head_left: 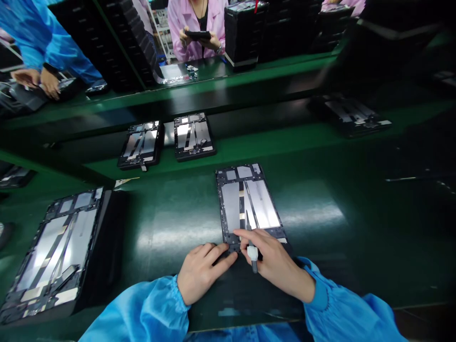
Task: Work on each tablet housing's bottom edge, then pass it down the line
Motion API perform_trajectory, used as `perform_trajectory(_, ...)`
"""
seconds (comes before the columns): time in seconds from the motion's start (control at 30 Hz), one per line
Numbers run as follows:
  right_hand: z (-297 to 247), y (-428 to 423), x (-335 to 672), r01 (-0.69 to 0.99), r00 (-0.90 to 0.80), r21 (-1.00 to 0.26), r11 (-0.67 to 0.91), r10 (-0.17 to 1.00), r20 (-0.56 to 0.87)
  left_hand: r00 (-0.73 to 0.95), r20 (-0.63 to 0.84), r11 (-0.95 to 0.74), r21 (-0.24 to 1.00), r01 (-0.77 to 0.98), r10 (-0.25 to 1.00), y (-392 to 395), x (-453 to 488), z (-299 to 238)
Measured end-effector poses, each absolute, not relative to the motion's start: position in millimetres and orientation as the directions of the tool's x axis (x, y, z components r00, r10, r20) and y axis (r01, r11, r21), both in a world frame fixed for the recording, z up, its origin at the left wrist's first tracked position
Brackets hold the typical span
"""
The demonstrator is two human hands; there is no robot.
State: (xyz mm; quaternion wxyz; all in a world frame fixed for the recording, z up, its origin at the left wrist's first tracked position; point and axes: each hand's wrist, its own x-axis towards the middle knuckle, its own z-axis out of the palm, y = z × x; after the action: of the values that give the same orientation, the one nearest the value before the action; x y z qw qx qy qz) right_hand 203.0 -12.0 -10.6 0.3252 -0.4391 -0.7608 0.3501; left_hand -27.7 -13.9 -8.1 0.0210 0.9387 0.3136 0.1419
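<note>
An open tablet frame with silver panels lies on the green bench in front of me. My left hand rests at its near left corner, fingers curled, forefinger and thumb pressing on the frame's edge. My right hand is closed round a thin tool with a white collar, its dark tip touching the lower middle of the frame. Both arms are in blue sleeves.
A stack of similar frames sits at the near left. Two more frames lie on the belt beyond, another at far right. Across the line a person in pink holds a device; a blue-sleeved person's hand works at left. Black tray stacks stand behind.
</note>
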Motion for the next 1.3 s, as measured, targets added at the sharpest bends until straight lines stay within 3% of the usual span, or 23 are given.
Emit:
perform_trajectory(0.3,-1,-12,211,0.417,-0.396,-0.846,0.332,0.904,0.159,0.774,0.224,-0.802,0.066,0.594,0.592,-16,-23,-7)
perform_trajectory(0.6,5,-36,229,0.266,-0.293,-0.962,0.053,0.956,-0.029,0.710,0.195,-0.736,0.183,0.652,0.677,-22,-17,-11)
perform_trajectory(0.83,-2,-33,222,0.311,-0.290,-0.943,0.118,0.957,0.024,0.704,0.205,-0.733,0.202,0.650,0.680,-23,-18,-12)
perform_trajectory(1.13,-4,-37,236,0.322,-0.144,-0.946,-0.024,0.987,-0.074,0.725,0.240,-0.763,0.188,0.618,0.646,-17,-25,-9)
perform_trajectory(1.3,-2,-37,228,0.244,-0.285,-0.964,0.103,0.958,0.030,0.744,0.318,-0.807,0.171,0.565,0.588,-13,-30,-7)
